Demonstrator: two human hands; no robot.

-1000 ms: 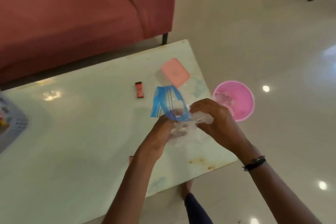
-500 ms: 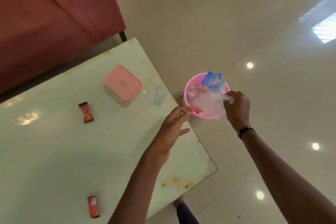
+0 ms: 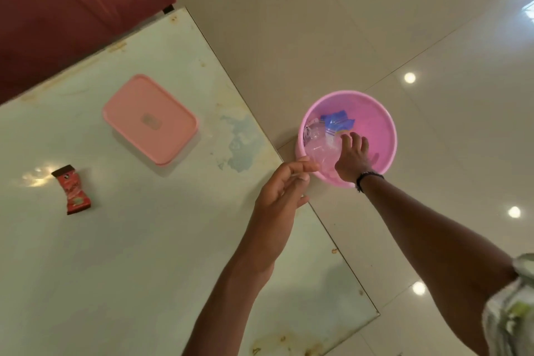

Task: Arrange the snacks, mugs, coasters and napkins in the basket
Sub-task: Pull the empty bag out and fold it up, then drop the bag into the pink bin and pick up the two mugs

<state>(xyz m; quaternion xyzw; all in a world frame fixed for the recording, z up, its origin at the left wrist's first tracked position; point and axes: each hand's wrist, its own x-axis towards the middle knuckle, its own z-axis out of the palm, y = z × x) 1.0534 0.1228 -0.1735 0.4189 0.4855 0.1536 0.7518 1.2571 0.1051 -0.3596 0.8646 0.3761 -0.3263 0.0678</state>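
The right hand point(image 3: 353, 156) reaches into a pink basket point(image 3: 384, 124) on the floor, fingers spread over a clear plastic bag point(image 3: 319, 147) lying inside. The left hand point(image 3: 281, 192) hovers loosely open, empty, beside the basket's near rim. Left of that hand, on the table point(image 3: 144, 240), lie a pink lidded box point(image 3: 150, 119) and, farther off, a red snack wrapper point(image 3: 72, 189). The bag's blue top sits high; it may spring out once released.

The right hand point(image 3: 353, 156) covers part of the clear plastic bag point(image 3: 319, 147) inside the pink basket point(image 3: 375, 118); whether its fingers grip the bag cannot be told. The basket's near rim is hidden behind both hands. The counter point(image 3: 115, 254) is cut off at the left and bottom edges. Print on the red snack wrapper point(image 3: 72, 189) is too small to read.
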